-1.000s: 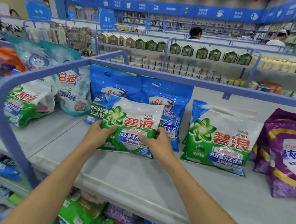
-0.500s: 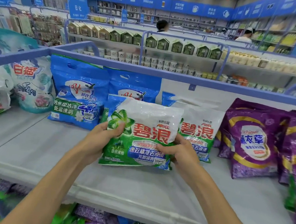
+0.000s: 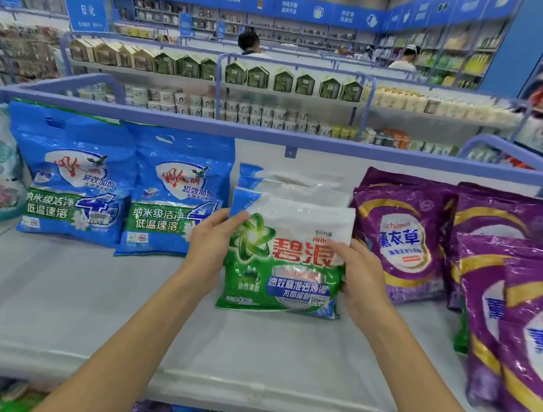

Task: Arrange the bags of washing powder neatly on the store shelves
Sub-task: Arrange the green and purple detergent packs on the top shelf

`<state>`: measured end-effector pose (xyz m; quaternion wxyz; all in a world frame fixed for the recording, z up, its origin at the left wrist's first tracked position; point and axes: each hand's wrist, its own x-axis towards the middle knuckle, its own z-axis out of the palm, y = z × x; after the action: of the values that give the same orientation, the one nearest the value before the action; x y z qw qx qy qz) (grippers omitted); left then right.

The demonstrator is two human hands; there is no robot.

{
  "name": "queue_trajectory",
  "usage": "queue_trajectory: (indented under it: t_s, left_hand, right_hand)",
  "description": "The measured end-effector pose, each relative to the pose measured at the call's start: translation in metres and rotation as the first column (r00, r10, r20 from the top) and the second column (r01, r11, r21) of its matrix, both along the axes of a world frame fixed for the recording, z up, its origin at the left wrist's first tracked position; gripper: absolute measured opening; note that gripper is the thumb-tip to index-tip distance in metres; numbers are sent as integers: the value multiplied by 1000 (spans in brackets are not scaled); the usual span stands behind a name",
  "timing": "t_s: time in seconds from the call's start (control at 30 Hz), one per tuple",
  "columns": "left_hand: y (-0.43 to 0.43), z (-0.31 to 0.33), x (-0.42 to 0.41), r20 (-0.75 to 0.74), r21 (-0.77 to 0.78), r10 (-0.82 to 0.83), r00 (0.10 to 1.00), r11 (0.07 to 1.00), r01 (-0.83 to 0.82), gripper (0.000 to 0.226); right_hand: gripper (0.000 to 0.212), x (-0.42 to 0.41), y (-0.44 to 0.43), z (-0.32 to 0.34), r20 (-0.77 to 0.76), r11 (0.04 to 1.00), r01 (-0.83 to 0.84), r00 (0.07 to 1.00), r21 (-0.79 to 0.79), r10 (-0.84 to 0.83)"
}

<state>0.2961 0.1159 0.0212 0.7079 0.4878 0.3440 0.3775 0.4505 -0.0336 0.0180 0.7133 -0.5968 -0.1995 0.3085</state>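
Green bag [image 3: 284,266] shifted right along grey shelf [image 3: 78,301].

The green-and-white bag [image 3: 285,263] reads 碧浪 in large red characters, with ARIEL small above them, its end hidden, and 436 near its lower left corner. Left of it, the nearer blue bag [image 3: 175,193] and the farther blue bag [image 3: 73,176] each carry 纳米级洁净, 低温速溶 and a large 4. Just right of it, the purple bag [image 3: 400,236] reads 薰衣草. Far behind it to the left, a blue hanging sign [image 3: 87,8] says 日化
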Motion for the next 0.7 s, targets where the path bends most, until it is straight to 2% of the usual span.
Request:
queue_trajectory:
  t_s: [0.03,0.2,0.33,0.5,0.6,0.7]
  left_hand:
    - [1,0,4,-25,16,13,1000,1000,-13,6]
    - [11,15,17,-21,101,73,997,992,-70,14]
    - [26,23,27,5,121,131,991,984,-131,3]
    - [25,13,26,47,164,144,988,975,-150,8]
    - [21,12,15,-65,198,129,990,974,-114,31]
    - [6,9,-12,-314,211,4,949,975,66,77]
  right_hand:
    - [9,4,0,1,-2,1000,9,1000,-9,-9]
    - [17,24,9,11,21,999,31,999,-12,-31]
    - [14,38,23,17,13,997,73,997,10,-73]
    - [21,38,20,9,14,998,40,999,51,-41]
    - [29,35,0,6,73,999,11,997,-40,-9]
    - [52,29,-26,-12,255,938,-77,952,-337,169]
